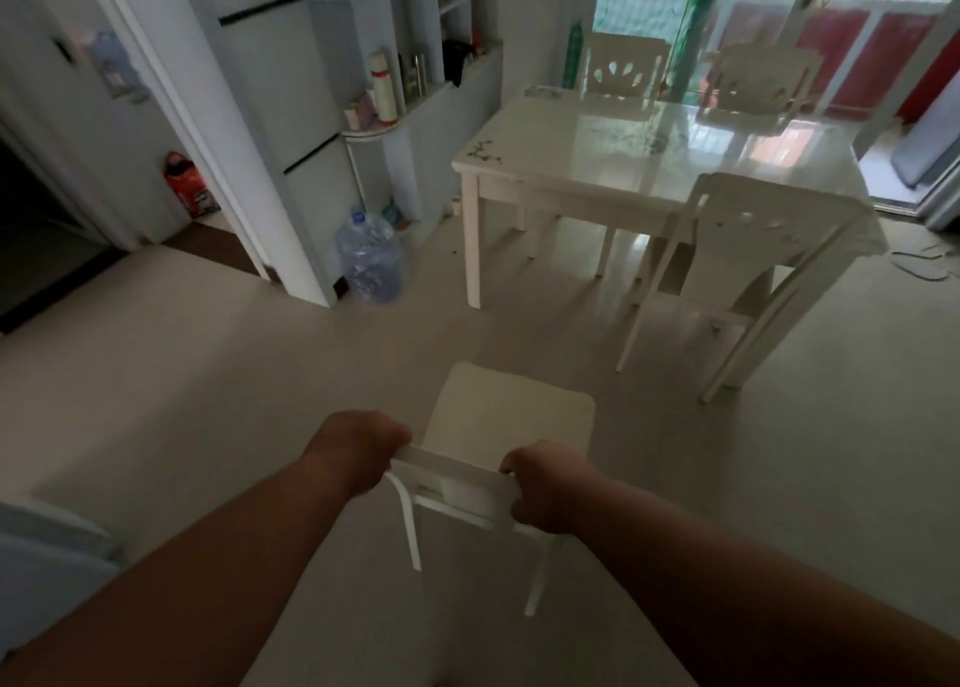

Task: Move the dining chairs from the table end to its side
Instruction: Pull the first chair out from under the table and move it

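Observation:
I look down on a white dining chair (511,416) standing on open floor, some way short of the white glossy dining table (597,167). My left hand (358,447) grips the left end of its top rail and my right hand (545,484) grips the right end. A second white chair (748,250) is pushed in at the table's near side on the right. Two more chairs (621,70) (761,83) stand at the table's far side by the window.
A large blue water bottle (370,258) stands on the floor beside a white shelf unit (415,89) left of the table. A doorway and a red bag (187,185) are at the far left. Slippers (924,265) lie on the floor at the right.

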